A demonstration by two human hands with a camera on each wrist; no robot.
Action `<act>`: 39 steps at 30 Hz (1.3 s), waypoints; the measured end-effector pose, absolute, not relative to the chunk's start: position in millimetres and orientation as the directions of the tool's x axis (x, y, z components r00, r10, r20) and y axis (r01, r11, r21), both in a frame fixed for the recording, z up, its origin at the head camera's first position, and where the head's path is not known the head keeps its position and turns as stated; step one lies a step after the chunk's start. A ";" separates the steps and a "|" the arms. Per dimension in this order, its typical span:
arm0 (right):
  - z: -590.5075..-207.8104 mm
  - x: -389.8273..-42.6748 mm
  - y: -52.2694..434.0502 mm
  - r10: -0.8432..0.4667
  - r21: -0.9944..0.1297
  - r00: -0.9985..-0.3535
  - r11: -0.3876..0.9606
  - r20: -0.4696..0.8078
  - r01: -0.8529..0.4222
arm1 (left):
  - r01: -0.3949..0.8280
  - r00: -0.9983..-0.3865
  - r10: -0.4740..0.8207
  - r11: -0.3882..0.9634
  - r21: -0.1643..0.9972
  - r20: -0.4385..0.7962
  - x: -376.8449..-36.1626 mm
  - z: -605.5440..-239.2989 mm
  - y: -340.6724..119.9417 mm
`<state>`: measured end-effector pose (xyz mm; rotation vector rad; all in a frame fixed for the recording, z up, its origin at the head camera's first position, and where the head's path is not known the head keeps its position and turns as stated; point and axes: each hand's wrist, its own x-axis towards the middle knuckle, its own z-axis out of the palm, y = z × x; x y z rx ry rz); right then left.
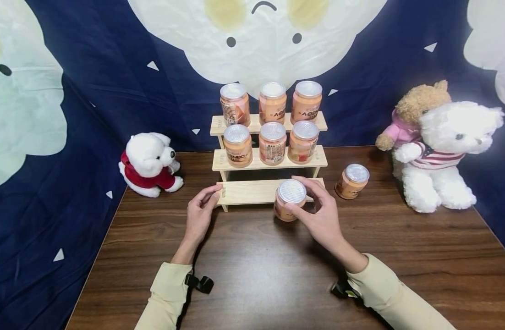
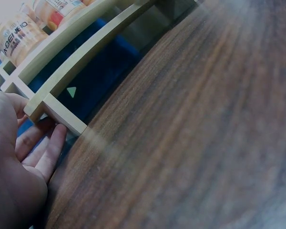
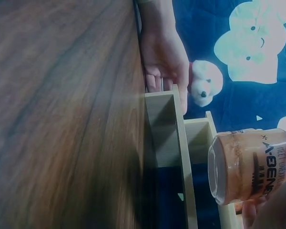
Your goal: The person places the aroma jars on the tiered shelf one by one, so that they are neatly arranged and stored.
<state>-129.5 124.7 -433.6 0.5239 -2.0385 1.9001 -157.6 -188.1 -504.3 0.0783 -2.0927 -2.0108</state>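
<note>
A stepped wooden display rack (image 1: 252,193) stands on the dark wood table, three jars on its top tier and three on its middle tier. My right hand (image 1: 323,215) grips an orange-labelled jar (image 1: 291,201) with a silver lid, thumb on one side and fingers on the other. That jar (image 3: 250,164) hangs in front of the bottom tier in the right wrist view, raised off the table. At the rack's left end, my left hand (image 1: 200,213) pinches the end of the bottom tier (image 2: 62,78), its lower fingers beside the leg.
Another jar (image 1: 352,181) stands on the table right of the rack. A white plush bear in red (image 1: 149,165) sits at the left. To the right are a white bear in stripes (image 1: 438,158) and a brown bear in pink (image 1: 405,123). Navy cloth (image 1: 124,91) hangs behind.
</note>
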 end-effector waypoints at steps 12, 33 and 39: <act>-441.9 -144.5 98.1 -0.060 -0.912 -0.915 0.082 0.398 -0.402 | 0.132 -0.972 -0.194 0.030 0.991 0.135 -156.9 -505.0 -187.4; -435.5 -164.2 64.1 -0.015 -0.917 -0.929 0.158 0.369 -0.367 | 0.139 -0.971 -0.192 0.038 0.990 0.144 -158.8 -507.3 -189.2; -436.1 -166.4 57.2 0.019 -0.914 -0.924 0.155 0.382 -0.375 | 0.146 -0.969 -0.193 0.045 0.988 0.152 -159.2 -507.2 -188.8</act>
